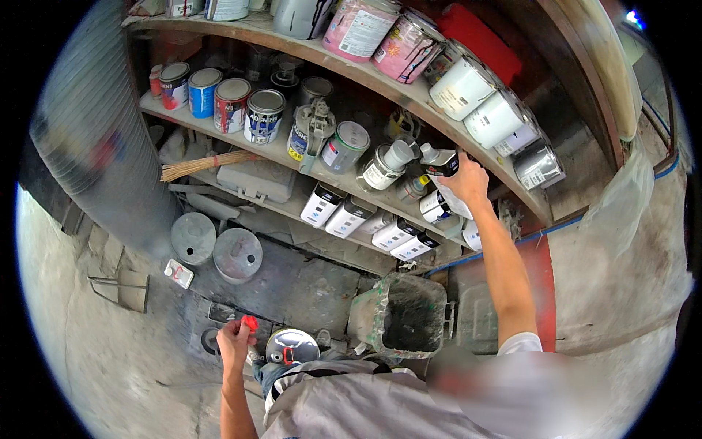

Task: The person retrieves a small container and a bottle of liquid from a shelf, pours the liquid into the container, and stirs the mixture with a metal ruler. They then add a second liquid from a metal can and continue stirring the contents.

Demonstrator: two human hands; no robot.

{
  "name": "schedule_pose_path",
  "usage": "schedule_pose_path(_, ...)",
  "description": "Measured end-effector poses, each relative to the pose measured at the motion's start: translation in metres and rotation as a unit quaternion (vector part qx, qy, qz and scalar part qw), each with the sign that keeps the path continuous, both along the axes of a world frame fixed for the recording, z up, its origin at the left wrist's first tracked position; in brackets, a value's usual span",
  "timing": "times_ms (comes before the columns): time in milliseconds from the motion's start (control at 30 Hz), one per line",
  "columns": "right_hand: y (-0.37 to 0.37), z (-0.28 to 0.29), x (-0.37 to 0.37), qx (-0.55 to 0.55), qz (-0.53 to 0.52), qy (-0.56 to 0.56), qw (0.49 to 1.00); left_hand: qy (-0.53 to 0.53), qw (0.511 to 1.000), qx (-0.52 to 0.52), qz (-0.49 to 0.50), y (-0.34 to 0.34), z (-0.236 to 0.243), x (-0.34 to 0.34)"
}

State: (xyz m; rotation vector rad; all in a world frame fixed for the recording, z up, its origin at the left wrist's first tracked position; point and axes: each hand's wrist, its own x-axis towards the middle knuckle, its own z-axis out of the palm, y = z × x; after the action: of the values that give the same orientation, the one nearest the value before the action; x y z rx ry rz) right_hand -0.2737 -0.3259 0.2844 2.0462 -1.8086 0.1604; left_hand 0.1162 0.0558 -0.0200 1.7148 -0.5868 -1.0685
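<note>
At the right end of the middle shelf, my right hand [468, 179] grips a black-and-white container [440, 162] with a pale cap, amid other cans, close beside a silver can [382, 170] with a plastic top and a small yellow-capped bottle [415, 186]. Low on the left, my left hand [238, 338] has its fingers closed on a small red cap [250, 322]. Just right of that hand, near my legs, a round metal tin [292, 341] with a red fitting on its lid stands on the grimy floor.
A curved wooden shelf unit [314, 50] holds paint cans, white rectangular tins [322, 206] and straw-like sticks [208, 164]. On the floor are two round drums [235, 256], a white jug [178, 274], a dustpan [121, 291] and a dirty open bin [402, 314]. A ribbed duct [99, 124] rises on the left.
</note>
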Motion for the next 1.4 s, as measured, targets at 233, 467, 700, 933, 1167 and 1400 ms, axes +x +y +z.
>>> schedule_pose_path(233,0.048,-0.021,-0.028,-0.031,0.001,-0.146,0.989,0.022,1.0,-0.021,0.007,-0.016,0.012,-0.002)
schedule_pose_path(467,0.151,-0.07,-0.012,0.063,0.099,-0.31,0.943,0.016,0.995,-0.059,-0.078,-0.067,0.056,-0.023)
schedule_pose_path(700,0.234,-0.115,0.032,0.163,0.186,-0.296,0.923,-0.232,0.931,-0.173,-0.22,-0.137,0.125,-0.064)
schedule_pose_path(933,0.26,-0.129,0.045,0.191,0.214,-0.286,0.914,-0.402,0.829,-0.194,-0.337,-0.141,0.173,-0.089)
schedule_pose_path(1167,0.264,-0.13,0.047,0.188,0.225,-0.264,0.919,-0.426,0.802,-0.19,-0.372,-0.138,0.174,-0.087)
schedule_pose_path(1400,0.263,-0.133,0.054,0.161,0.245,-0.277,0.915,-0.345,0.865,-0.12,-0.344,-0.135,0.178,-0.082)
